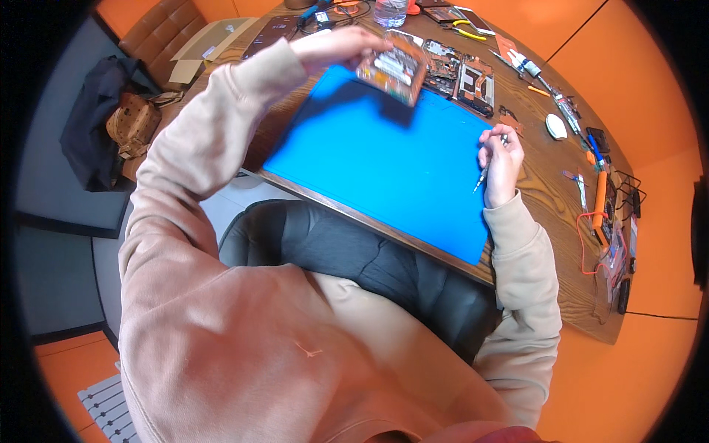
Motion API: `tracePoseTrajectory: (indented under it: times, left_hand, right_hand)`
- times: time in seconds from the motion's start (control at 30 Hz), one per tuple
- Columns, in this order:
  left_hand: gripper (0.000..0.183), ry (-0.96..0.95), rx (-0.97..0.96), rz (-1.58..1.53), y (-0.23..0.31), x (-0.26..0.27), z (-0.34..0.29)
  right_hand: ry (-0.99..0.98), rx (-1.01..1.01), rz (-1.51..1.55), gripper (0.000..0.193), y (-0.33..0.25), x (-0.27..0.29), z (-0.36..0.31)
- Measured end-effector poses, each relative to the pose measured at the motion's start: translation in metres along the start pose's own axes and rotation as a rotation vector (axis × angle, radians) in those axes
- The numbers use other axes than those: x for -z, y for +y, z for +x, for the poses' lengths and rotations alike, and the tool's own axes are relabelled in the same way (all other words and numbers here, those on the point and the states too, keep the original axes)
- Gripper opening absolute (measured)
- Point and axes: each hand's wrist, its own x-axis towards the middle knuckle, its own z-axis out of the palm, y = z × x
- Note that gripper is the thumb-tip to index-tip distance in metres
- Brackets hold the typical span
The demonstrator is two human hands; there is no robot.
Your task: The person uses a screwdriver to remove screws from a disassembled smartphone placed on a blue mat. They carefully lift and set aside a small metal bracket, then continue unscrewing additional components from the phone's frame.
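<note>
My left hand [343, 46] is raised over the far edge of the blue mat [369, 177], gripping a flat brownish box-like thing [391, 68] by its upper left side. That thing looks partly see-through, with silvery and coloured bits in it; motion blur hides its exact kind. A dark shadow falls on the mat beneath it. At the mat's right edge my right hand [504, 164] is closed round a thin precision screwdriver [480, 180], whose tip points down and left. Just beyond the mat lie opened electronic devices [475, 83] with bare boards and metal frames.
A white computer mouse [556, 127], yellow-handled pliers [469, 31] and a soldering iron [567, 111] lie on the wooden table. A clear container [390, 13] stands at the back. Orange-handled tools and a red cable [583, 244] line the right edge. A black chair [354, 247] is below the table edge.
</note>
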Motion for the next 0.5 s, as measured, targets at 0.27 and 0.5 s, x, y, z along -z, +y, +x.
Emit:
tracePoseTrajectory:
  times: [0.27, 0.5]
  left_hand:
    - [0.038, -0.219, 0.138, -0.056, 0.026, -0.098, -0.071]
    - [0.052, -0.039, -0.186, 0.718, 0.025, -0.06, -0.029]
  right_hand:
    - [0.015, -0.022, -0.006, 0.01, -0.001, 0.002, -0.001]
    - [0.0, -0.012, -0.017, 0.01, -0.001, 0.002, -0.001]
